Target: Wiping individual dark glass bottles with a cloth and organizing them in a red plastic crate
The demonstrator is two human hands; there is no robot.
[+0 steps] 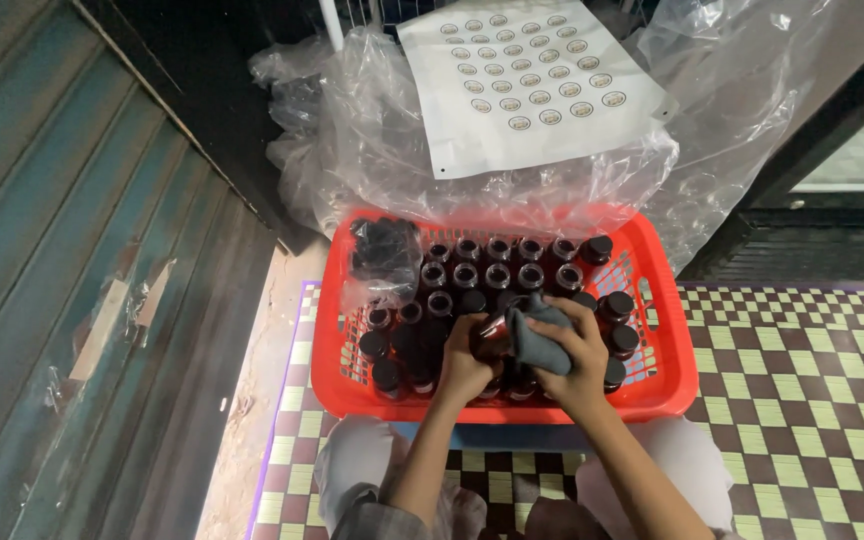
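Grey cloth (540,338) is clenched in the right hand (580,362), pressed on a bottle (493,338) the left hand (464,362) grips steady. Both hover over the red basket's (662,385) near edge, among capped bottles.

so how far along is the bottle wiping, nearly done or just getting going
Hard to say how many are done: the wiped bottles look no different. In hand: the left hand grips one dark bottle over the red basket while the right hand rubs it with a grey cloth. Left: the sticker sheet behind looks full, so apparently no labels are used.
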